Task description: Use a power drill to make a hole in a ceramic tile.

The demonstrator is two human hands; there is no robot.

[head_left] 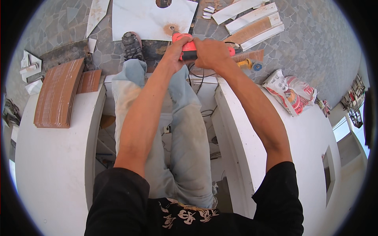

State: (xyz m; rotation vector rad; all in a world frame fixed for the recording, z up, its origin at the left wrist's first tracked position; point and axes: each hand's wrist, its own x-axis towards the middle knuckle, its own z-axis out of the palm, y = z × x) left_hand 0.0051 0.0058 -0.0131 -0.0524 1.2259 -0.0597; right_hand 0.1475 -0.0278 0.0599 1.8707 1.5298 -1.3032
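Snugly wrapping red tool [189, 48] — left hand [175, 52], right hand [211, 54]

Red power tool [189, 55], apparently touching white tile [143, 19].

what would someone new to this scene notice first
The bright red power tool at top centre, gripped by the left hand and right hand, its tip at the brown dust on a white slab. Then the stack of brown tiles on the left white ledge, and the red-and-white bag on the right one.
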